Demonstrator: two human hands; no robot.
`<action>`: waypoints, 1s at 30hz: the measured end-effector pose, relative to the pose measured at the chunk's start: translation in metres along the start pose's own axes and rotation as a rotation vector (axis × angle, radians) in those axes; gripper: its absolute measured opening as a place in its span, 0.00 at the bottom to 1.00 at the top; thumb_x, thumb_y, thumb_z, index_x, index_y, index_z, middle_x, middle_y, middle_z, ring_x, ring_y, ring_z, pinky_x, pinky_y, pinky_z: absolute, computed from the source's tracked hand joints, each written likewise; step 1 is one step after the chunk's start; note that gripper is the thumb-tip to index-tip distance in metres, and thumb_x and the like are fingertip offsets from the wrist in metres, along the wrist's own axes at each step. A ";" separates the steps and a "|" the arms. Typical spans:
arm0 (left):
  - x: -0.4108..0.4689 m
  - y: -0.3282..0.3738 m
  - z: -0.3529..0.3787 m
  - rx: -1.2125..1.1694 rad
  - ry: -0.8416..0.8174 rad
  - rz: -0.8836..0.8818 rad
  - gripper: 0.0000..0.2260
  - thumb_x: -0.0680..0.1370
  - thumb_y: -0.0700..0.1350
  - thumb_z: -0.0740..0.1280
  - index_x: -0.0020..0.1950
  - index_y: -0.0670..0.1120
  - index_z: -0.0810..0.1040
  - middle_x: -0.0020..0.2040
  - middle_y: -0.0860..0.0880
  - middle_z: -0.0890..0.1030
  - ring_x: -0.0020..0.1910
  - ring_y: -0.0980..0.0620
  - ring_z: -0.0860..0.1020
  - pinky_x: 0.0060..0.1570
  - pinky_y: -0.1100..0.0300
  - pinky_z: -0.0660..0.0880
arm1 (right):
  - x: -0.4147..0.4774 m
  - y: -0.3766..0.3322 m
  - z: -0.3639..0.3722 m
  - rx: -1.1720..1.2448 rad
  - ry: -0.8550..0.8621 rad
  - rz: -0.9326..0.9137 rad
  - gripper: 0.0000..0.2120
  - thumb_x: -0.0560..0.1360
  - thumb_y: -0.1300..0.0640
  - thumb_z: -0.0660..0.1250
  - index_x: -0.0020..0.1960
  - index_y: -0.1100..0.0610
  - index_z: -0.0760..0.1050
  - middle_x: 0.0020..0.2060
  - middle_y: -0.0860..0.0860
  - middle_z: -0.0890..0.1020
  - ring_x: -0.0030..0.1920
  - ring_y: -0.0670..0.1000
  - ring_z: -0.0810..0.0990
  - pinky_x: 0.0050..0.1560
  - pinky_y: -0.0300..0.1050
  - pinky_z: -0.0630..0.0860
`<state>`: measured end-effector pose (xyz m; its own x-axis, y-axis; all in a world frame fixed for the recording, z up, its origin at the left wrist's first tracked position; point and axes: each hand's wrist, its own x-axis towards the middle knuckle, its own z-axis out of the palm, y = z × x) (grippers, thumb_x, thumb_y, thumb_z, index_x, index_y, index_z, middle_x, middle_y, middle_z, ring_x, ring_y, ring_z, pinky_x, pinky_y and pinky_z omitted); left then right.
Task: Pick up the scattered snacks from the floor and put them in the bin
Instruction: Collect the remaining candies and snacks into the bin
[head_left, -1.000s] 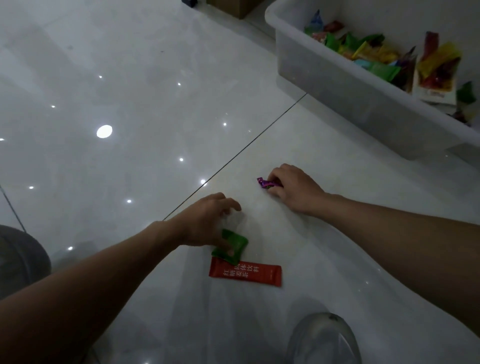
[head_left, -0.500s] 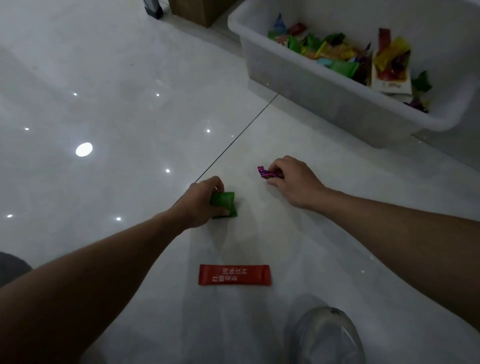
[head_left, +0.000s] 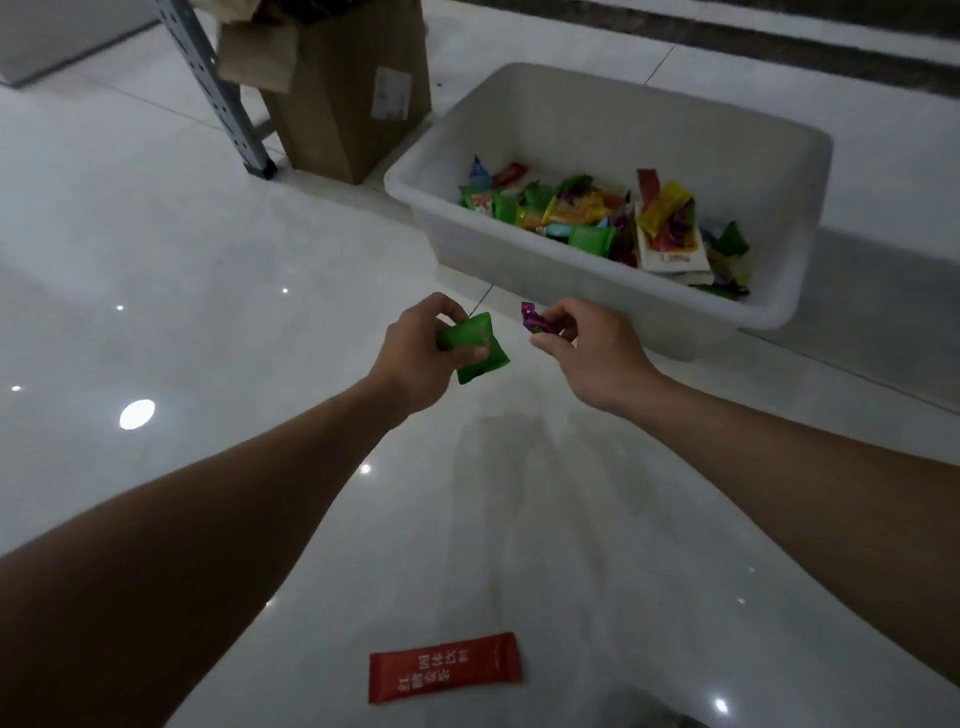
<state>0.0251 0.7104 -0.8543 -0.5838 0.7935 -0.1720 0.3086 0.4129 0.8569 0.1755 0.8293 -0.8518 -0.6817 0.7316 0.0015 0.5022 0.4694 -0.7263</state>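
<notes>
The left hand grips a green snack packet: the thumb presses across its face and the curled fingers close behind it, with the packet's lower corner hanging below the hand. The right hand pinches a small purple-wrapped candy between thumb and fingertips, and the twisted end of the wrapper sticks up on the side facing the left hand. The two hands are side by side and near each other but not touching, with a narrow gap between the packet and the candy. Both forearms are extended forward. The white plastic bin stands on the floor directly beyond the hands, its near wall just past the right hand's fingers. It holds a loose pile of mixed snacks in green, yellow, red and white wrappers, gathered along its near side. One red sachet with white lettering lies flat on the glossy white tiled floor, well behind the hands, between the two forearms. Beyond the left hand, a brown cardboard box stands beside the bin's far left corner, and a perforated grey metal rack leg stands just left of the box.
</notes>
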 end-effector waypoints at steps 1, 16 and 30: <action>0.007 0.010 0.000 0.000 0.000 0.017 0.15 0.70 0.40 0.76 0.51 0.47 0.74 0.43 0.45 0.80 0.41 0.47 0.78 0.36 0.57 0.73 | 0.004 -0.002 -0.008 0.005 0.035 0.011 0.06 0.76 0.56 0.69 0.51 0.57 0.77 0.41 0.47 0.78 0.43 0.48 0.76 0.45 0.42 0.71; 0.101 0.116 0.041 -0.224 0.008 0.156 0.12 0.70 0.36 0.75 0.49 0.43 0.75 0.46 0.46 0.82 0.47 0.47 0.82 0.47 0.54 0.81 | 0.073 0.020 -0.112 0.021 0.349 0.074 0.09 0.74 0.55 0.71 0.52 0.58 0.78 0.43 0.49 0.79 0.43 0.48 0.76 0.47 0.42 0.74; 0.190 0.133 0.080 -0.101 -0.008 0.156 0.12 0.70 0.38 0.75 0.50 0.46 0.76 0.45 0.51 0.76 0.36 0.57 0.77 0.27 0.71 0.73 | 0.135 0.058 -0.135 -0.055 0.405 0.129 0.10 0.78 0.53 0.66 0.57 0.57 0.76 0.47 0.51 0.79 0.44 0.49 0.77 0.46 0.42 0.74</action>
<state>0.0156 0.9516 -0.8113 -0.5285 0.8481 -0.0371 0.3173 0.2378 0.9180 0.1846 1.0224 -0.8013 -0.3528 0.9159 0.1913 0.6049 0.3792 -0.7002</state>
